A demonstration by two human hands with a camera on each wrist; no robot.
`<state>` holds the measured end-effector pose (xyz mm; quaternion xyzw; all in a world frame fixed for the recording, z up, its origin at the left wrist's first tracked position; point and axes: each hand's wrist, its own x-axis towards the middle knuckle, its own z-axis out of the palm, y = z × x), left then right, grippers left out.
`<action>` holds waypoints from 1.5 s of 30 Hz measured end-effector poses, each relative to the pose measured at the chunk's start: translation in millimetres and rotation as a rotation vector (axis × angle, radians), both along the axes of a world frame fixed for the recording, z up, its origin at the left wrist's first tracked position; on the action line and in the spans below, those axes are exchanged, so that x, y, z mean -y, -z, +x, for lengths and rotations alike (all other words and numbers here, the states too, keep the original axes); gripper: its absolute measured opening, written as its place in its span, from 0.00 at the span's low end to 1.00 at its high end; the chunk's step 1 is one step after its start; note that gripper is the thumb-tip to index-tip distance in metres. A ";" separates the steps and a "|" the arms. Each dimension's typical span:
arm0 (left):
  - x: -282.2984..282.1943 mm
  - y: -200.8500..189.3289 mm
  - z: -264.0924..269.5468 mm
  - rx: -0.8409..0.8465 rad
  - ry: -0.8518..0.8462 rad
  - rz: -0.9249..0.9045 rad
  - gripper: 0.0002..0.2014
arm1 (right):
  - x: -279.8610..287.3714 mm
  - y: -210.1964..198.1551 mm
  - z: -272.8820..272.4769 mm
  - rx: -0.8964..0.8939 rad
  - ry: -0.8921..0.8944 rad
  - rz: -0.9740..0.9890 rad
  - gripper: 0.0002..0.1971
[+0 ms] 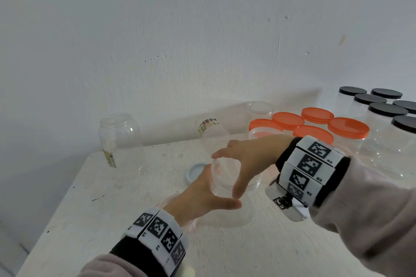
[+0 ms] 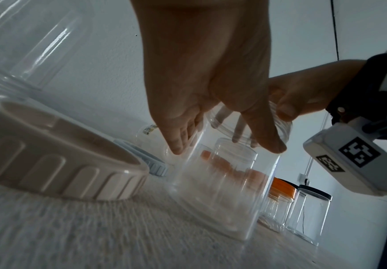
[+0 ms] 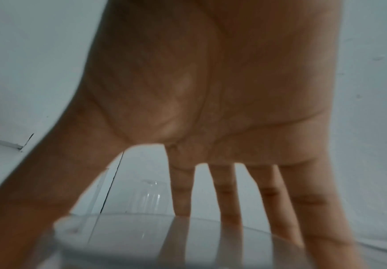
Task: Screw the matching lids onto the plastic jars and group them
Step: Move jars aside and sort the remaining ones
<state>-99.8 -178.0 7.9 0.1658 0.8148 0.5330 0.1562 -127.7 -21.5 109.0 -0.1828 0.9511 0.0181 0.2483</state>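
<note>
A clear plastic jar (image 1: 234,213) (image 2: 222,191) stands on the white table (image 1: 112,209) in front of me. My left hand (image 1: 213,193) (image 2: 222,145) holds its side between thumb and fingers. My right hand (image 1: 227,173) (image 2: 286,102) (image 3: 210,200) comes from above and grips a clear lid (image 1: 221,183) (image 2: 249,123) (image 3: 164,240) by its rim, at the jar's mouth. Whether the lid sits on the threads is hidden. A light blue lid (image 1: 193,172) (image 2: 146,162) lies just left of the jar, and a pale pink lid (image 2: 61,163) lies by my left wrist.
Open clear jars stand at the back: one far left (image 1: 120,139), a labelled one (image 1: 211,132), one by the wall (image 1: 258,110). Several orange-lidded jars (image 1: 315,126) and several black-lidded jars (image 1: 382,108) are grouped at the right. The table's left edge (image 1: 56,204) is near.
</note>
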 end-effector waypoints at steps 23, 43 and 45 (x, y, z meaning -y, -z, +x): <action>3.4 8.7 -6.0 -0.123 0.031 -0.092 0.38 | -29.1 64.0 9.4 -0.223 -0.015 -0.445 0.49; 66.9 21.7 -12.6 -0.053 0.078 -0.790 0.38 | 34.2 21.3 -63.7 -0.420 0.022 -0.652 0.49; 68.1 21.9 -13.3 -0.067 0.091 -0.794 0.39 | 53.9 26.4 -78.9 -0.440 0.022 -0.610 0.51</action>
